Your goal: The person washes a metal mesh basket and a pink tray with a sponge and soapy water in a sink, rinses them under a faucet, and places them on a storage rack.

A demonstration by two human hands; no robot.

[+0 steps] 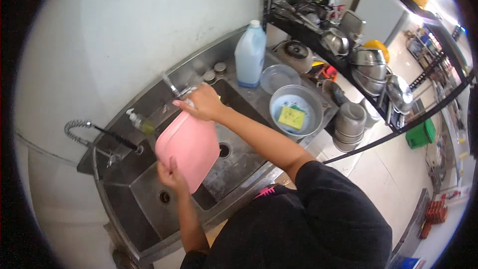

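Observation:
A pink plastic container (190,145) is held tilted over the double stainless-steel sink (239,164), above the divider between its basins. My left hand (172,177) grips its lower left side, thumb on the near face. My right hand (204,102) is closed over the upper end by the rim, thumb pointing left. Something whitish shows at its fingers, too blurred to name; the palm is hidden. Behind that hand is a metal faucet (171,84), partly covered. To the right, a round metal bowl (319,119) holds cloudy bluish liquid and a yellow sponge (291,117).
A large jug of blue liquid (250,58) stands behind the bowl, beside a clear round dish (280,76). A pump bottle (140,121) and a spring-hose faucet (112,136) line the sink's back left. At right, a black metal rack (291,26) carries metal pots and utensils.

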